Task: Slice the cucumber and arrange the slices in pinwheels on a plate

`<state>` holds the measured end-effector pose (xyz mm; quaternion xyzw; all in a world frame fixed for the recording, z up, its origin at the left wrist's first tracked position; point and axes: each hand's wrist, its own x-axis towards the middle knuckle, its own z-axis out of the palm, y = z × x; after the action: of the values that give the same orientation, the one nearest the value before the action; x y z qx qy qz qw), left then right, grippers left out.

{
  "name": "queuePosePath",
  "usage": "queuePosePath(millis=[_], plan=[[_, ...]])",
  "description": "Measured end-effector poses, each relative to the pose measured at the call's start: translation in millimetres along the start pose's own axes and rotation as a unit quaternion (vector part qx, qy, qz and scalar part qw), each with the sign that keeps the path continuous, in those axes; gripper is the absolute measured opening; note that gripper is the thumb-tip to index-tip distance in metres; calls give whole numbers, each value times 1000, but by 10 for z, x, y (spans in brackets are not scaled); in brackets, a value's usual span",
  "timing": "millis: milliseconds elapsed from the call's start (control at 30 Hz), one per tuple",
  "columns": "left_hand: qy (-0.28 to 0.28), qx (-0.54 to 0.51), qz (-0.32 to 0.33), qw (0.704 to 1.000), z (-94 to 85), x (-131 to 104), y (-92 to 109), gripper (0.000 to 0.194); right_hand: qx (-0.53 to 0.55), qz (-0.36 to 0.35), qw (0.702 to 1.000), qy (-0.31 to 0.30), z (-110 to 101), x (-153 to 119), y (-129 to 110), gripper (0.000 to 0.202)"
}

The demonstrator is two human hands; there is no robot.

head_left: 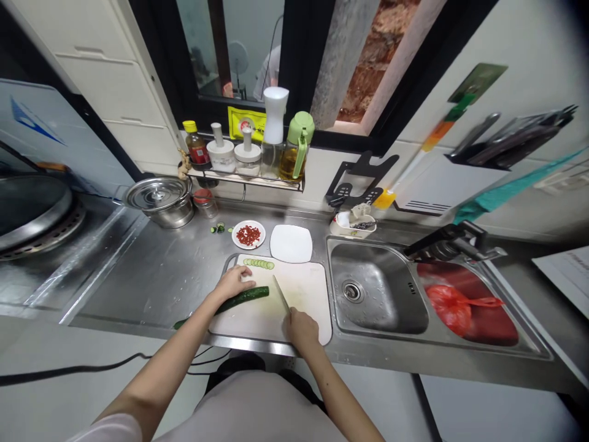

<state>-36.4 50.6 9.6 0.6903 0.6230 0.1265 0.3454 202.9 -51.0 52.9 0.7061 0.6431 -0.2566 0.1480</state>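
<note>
A dark green cucumber (248,295) lies slantwise on the white cutting board (301,319), one end sticking out past its left side. Above it, my left hand (234,280) has its thumb and fingers apart, close to the cucumber; whether it touches the skin I cannot tell. A row of thin cucumber slices (258,264) lies near the board's far edge, just beyond those fingers. My right hand (302,331) is closed around the handle of a kitchen knife (281,293). The blade points away from me over the board, right of the cucumber's cut end.
Behind the board are a plate of chopped red pieces (249,235), a white square plate (291,243) and cucumber scraps (220,228). A lidded steel pot (161,199) stands left. To the right is a sink (377,294), with a red bag (448,307) in the second basin.
</note>
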Motion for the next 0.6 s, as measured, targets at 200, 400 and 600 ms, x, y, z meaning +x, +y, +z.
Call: queuePosePath(millis=[200, 400, 600], plan=[[-75, 97, -2, 992, -109, -513, -129, 65, -8, 2, 1000, -4, -27, 3, -16, 37], [-49, 112, 4, 992, -5, -616, -146, 40, -8, -1, 1000, -1, -16, 26, -24, 37], [-11, 59, -22, 998, -156, -538, -260, 36, -12, -6, 1000, 3, 25, 58, -12, 37]])
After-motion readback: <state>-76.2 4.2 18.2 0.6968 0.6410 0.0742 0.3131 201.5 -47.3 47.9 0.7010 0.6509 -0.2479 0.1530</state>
